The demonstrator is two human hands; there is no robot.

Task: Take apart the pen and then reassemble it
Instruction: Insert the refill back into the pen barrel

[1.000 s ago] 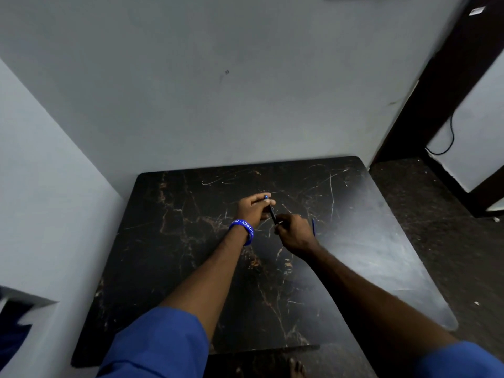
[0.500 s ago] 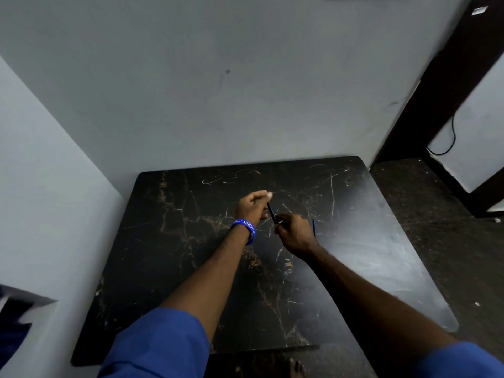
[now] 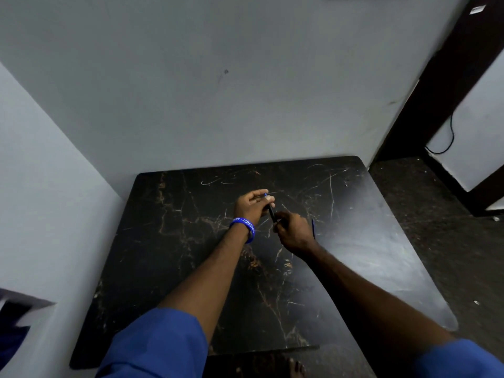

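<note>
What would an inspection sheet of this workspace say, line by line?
Surface: black marble-look table, scratched, set against the wall.
Job's things: dark pen barrel held between both hands; blue pen part beside the right hand, whether lying on the table or held cannot be told.
Clutter: nothing seen on the table.
Grippers: left hand pinches the barrel's far end, blue wristband on its wrist; right hand closed on the near end.
Cables: black cable hanging on the right wall.
Surroundings: pale walls, dark door frame, dark floor.
</note>
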